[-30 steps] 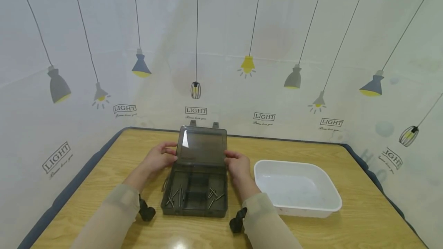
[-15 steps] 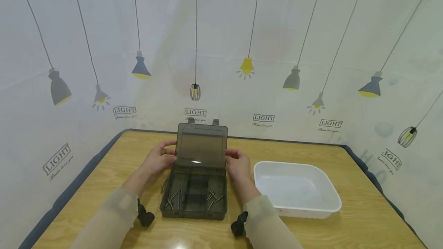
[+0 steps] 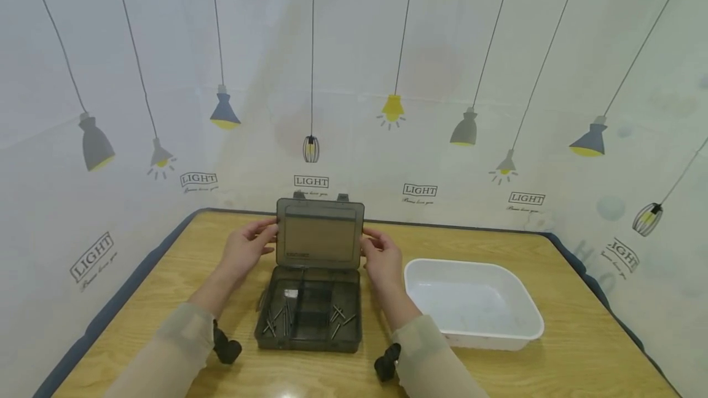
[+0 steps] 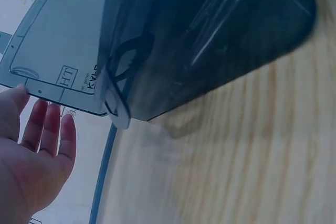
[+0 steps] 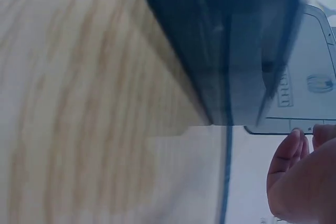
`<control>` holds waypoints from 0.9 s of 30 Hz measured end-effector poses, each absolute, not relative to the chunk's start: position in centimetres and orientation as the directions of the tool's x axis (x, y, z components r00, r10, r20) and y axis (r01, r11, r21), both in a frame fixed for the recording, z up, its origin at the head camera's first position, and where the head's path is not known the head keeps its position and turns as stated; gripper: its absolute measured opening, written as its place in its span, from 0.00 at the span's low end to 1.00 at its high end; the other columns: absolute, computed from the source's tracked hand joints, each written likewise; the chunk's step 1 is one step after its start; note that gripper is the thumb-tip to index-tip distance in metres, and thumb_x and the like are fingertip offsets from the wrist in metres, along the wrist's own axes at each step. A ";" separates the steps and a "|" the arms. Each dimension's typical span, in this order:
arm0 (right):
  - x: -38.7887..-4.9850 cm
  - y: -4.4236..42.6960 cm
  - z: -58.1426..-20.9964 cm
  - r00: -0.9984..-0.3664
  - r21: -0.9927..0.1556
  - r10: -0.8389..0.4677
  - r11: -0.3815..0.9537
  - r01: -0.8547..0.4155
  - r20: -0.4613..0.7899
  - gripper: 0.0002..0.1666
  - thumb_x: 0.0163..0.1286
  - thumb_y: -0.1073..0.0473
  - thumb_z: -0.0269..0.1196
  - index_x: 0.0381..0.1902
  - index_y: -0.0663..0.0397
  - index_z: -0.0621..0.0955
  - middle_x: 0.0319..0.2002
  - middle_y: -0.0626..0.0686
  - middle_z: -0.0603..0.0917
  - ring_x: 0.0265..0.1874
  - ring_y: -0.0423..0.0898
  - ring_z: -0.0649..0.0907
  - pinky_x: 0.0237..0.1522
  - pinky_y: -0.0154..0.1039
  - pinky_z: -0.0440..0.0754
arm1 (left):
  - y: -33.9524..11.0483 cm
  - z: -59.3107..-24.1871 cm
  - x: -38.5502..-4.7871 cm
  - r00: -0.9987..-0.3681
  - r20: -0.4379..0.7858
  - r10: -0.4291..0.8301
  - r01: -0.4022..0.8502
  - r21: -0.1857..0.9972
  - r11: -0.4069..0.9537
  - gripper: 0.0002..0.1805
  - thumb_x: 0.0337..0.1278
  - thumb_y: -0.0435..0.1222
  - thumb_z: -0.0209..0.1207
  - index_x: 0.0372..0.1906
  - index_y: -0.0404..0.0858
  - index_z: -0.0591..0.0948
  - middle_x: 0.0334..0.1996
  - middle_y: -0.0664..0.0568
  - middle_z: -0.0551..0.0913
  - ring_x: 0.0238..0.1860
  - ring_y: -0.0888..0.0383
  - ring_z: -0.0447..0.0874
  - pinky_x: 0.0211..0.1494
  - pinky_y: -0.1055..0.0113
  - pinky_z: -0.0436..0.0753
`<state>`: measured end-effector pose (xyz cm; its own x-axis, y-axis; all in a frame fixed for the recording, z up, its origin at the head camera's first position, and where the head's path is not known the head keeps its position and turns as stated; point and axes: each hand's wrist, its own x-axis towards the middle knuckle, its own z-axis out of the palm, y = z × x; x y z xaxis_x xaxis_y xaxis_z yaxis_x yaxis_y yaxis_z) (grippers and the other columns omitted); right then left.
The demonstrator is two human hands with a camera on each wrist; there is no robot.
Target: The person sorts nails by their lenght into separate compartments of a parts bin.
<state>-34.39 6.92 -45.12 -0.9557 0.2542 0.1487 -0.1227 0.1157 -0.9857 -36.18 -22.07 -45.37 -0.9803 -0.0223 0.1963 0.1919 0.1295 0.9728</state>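
Note:
A smoky, see-through plastic compartment box [image 3: 306, 345] lies on the table with its hinged lid [image 3: 321, 238] raised at the back. In two of its compartments lie several thin metal pins [image 3: 285, 318]. My left hand [image 3: 245, 250] holds the lid's left edge; in the left wrist view its thumb and fingertips [image 4: 37, 116] meet that edge. On the opposite side my right hand [image 3: 383, 258] grips the lid's right edge between thumb and fingers. The right wrist view shows the right hand [image 5: 304, 174] at the lid's rim, with part of it out of frame.
To the right of the box stands a white plastic tray [image 3: 533, 327]. The wooden table [image 3: 586, 324] ends at a dark blue border [image 3: 138, 269], with a lamp-patterned curtain [image 3: 354, 78] behind it. A small loop handle [image 4: 116, 100] sticks out from the box's left side.
The lid has tilted up to stand more upright, with both hands moving along at its edges. The left hand sits slightly higher and further left. The pins and tray have stayed put.

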 end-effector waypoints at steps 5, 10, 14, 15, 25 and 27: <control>-33.5 7.1 -43.8 -0.958 -0.983 0.238 0.122 -0.135 0.161 0.16 0.82 0.56 0.66 0.60 0.54 0.90 0.46 0.55 0.89 0.42 0.51 0.91 0.29 0.30 0.80 | -22.5 -44.5 -35.5 -0.969 0.245 -0.036 0.232 0.950 0.210 0.26 0.84 0.47 0.60 0.70 0.32 0.83 0.53 0.42 0.90 0.47 0.69 0.87 0.54 0.70 0.91; -32.7 7.6 -42.7 -0.961 -0.981 0.216 0.117 -0.152 0.174 0.15 0.81 0.56 0.68 0.59 0.56 0.90 0.44 0.54 0.89 0.40 0.49 0.87 0.30 0.32 0.81 | -22.9 -44.2 -34.8 -0.959 0.282 0.006 0.273 0.924 0.267 0.25 0.85 0.46 0.60 0.71 0.33 0.83 0.57 0.38 0.89 0.47 0.67 0.87 0.52 0.71 0.91; -32.2 8.2 -42.2 -0.965 -0.981 0.190 0.116 -0.158 0.178 0.15 0.81 0.55 0.68 0.58 0.56 0.90 0.43 0.53 0.88 0.37 0.44 0.85 0.30 0.31 0.81 | -23.1 -44.0 -34.1 -0.953 0.301 0.026 0.296 0.914 0.276 0.24 0.84 0.44 0.61 0.69 0.32 0.83 0.54 0.36 0.89 0.42 0.65 0.88 0.49 0.70 0.91; -32.0 8.3 -42.2 -0.967 -0.980 0.181 0.115 -0.159 0.178 0.15 0.81 0.56 0.68 0.58 0.56 0.90 0.43 0.54 0.88 0.36 0.44 0.84 0.30 0.31 0.81 | -23.1 -44.0 -34.0 -0.951 0.306 0.033 0.303 0.914 0.270 0.23 0.84 0.44 0.61 0.69 0.31 0.84 0.52 0.36 0.90 0.41 0.65 0.88 0.48 0.70 0.91; -30.0 9.5 -41.6 -0.983 -0.981 0.055 0.100 -0.167 0.173 0.14 0.79 0.58 0.68 0.57 0.57 0.89 0.48 0.62 0.92 0.38 0.50 0.89 0.32 0.33 0.83 | -23.9 -43.4 -32.0 -0.928 0.334 0.167 0.360 0.918 0.168 0.24 0.86 0.43 0.59 0.68 0.26 0.81 0.44 0.44 0.92 0.42 0.62 0.93 0.50 0.65 0.94; -29.4 9.7 -41.4 -0.986 -0.981 0.029 0.106 -0.161 0.165 0.15 0.80 0.57 0.68 0.58 0.58 0.89 0.49 0.62 0.92 0.39 0.49 0.89 0.33 0.33 0.84 | -24.2 -43.2 -31.6 -0.923 0.334 0.189 0.367 0.913 0.177 0.24 0.86 0.43 0.58 0.67 0.26 0.82 0.46 0.40 0.92 0.43 0.62 0.94 0.51 0.65 0.93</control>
